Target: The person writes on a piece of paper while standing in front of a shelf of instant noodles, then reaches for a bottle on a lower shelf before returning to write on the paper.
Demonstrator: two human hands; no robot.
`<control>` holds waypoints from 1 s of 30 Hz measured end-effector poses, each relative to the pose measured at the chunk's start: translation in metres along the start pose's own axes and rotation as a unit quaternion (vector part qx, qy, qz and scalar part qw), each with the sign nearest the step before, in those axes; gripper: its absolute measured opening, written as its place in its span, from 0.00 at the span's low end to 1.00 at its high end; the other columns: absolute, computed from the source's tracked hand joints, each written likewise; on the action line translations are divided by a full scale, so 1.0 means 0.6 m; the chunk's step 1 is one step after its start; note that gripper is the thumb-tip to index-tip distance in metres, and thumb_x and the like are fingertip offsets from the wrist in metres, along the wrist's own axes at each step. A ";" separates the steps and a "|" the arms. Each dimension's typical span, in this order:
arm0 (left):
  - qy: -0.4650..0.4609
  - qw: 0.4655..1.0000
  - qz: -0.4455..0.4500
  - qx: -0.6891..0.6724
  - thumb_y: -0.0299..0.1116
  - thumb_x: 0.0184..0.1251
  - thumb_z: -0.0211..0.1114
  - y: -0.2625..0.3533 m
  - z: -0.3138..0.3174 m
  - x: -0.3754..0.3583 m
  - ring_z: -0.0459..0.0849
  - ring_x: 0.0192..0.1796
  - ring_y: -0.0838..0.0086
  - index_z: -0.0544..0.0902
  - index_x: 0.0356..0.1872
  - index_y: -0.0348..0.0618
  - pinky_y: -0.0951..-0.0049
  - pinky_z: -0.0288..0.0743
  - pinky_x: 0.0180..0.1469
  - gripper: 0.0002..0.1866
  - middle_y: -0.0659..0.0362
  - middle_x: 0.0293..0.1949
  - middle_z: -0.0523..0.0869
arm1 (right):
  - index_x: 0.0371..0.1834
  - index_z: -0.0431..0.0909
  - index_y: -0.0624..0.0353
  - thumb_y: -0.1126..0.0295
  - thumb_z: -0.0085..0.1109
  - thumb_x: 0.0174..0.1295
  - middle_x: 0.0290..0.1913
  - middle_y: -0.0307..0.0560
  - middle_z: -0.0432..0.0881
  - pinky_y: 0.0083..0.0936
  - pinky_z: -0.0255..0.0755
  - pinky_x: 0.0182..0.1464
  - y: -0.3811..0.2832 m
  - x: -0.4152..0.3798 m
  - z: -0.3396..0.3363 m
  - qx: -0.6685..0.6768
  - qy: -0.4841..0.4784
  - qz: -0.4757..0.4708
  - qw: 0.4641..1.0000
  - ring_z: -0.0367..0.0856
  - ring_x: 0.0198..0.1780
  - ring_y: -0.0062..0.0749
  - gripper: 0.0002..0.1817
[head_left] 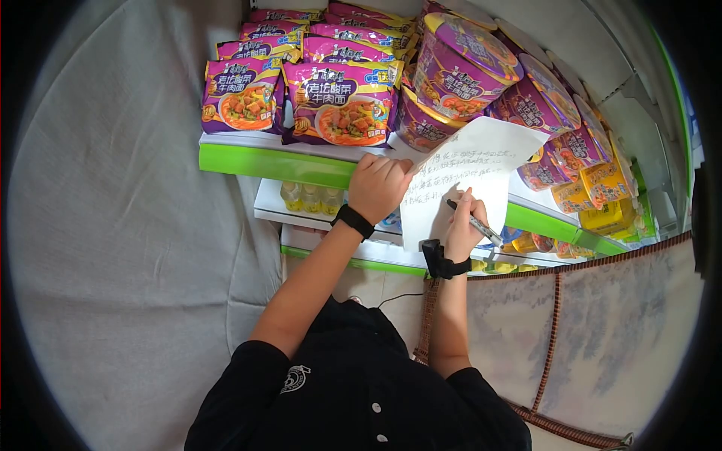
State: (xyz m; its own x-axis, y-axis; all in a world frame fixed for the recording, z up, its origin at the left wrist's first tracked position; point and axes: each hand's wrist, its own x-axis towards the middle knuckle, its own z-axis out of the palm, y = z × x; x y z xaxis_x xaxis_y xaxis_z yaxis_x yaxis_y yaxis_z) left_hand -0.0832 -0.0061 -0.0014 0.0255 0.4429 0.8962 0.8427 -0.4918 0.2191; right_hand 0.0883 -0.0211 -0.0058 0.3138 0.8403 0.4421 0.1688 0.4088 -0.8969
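A white sheet of paper (481, 161) with several lines of handwriting leans against the green shelf edge. My left hand (378, 186) is closed at the sheet's left edge, fingers curled over it. Lower on the sheet, my right hand (467, 219) pinches a pen (485, 230), its dark tip close to the paper under the last written line. Both wrists wear black bands. Behind my left hand stand purple instant noodle packets (342, 105), and purple noodle tubs (466, 64) are stacked behind the paper.
The green-edged shelf (278, 163) runs across in front of me. Small bottles (310, 197) with yellow contents stand on the level below. Yellow noodle cups (605, 184) are at the right. A grey cloth (135, 188) hangs at the left, and a brown-edged panel (602, 323) stands at the lower right.
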 end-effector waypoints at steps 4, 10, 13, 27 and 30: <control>0.018 1.000 0.002 -0.007 0.35 0.60 0.67 0.000 0.003 0.000 0.74 0.23 0.68 0.75 0.20 0.44 0.70 0.64 0.34 0.13 0.61 0.19 0.76 | 0.19 0.67 0.66 0.75 0.54 0.67 0.24 0.45 0.77 0.18 0.66 0.33 0.010 0.000 -0.002 -0.041 -0.017 -0.045 0.998 0.69 0.25 0.19 0.17; -0.064 0.997 -0.030 -0.010 0.34 0.55 0.67 -0.006 0.005 -0.018 0.77 0.34 0.72 0.80 0.35 0.45 0.69 0.68 0.43 0.09 0.65 0.28 0.79 | 0.17 0.65 0.60 0.69 0.55 0.69 0.18 0.36 0.70 0.14 0.56 0.24 0.021 0.005 0.000 -0.050 -0.013 -0.135 0.990 0.58 0.18 0.12 0.20; -0.064 0.997 -0.033 -0.006 0.34 0.55 0.66 -0.004 0.007 -0.017 0.78 0.34 0.72 0.80 0.35 0.45 0.68 0.68 0.43 0.08 0.65 0.28 0.80 | 0.18 0.65 0.59 0.69 0.55 0.69 0.20 0.37 0.72 0.13 0.56 0.23 0.012 0.002 -0.002 -0.021 -0.016 -0.069 0.997 0.59 0.18 0.12 0.20; 0.022 1.000 -0.006 -0.020 0.34 0.61 0.67 -0.001 0.005 -0.001 0.73 0.23 0.68 0.74 0.21 0.44 0.70 0.64 0.34 0.13 0.62 0.18 0.75 | 0.20 0.66 0.57 0.65 0.55 0.70 0.20 0.36 0.72 0.12 0.54 0.21 0.003 -0.004 0.001 0.024 0.004 0.011 1.000 0.60 0.17 0.11 0.19; 0.024 0.999 -0.007 -0.021 0.33 0.60 0.67 0.000 0.004 0.000 0.74 0.23 0.69 0.75 0.21 0.44 0.70 0.64 0.34 0.12 0.62 0.19 0.76 | 0.20 0.67 0.57 0.65 0.55 0.70 0.20 0.36 0.73 0.12 0.54 0.21 0.008 -0.003 -0.004 0.029 -0.011 0.011 0.999 0.59 0.17 0.11 0.19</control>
State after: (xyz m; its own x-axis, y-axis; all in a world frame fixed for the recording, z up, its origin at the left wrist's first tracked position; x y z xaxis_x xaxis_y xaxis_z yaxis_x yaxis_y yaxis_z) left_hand -0.0820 -0.0040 -0.0025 -0.0128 0.4135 0.9104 0.8199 -0.5168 0.2463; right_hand 0.0905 -0.0215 -0.0110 0.2969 0.8565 0.4222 0.1080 0.4092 -0.9060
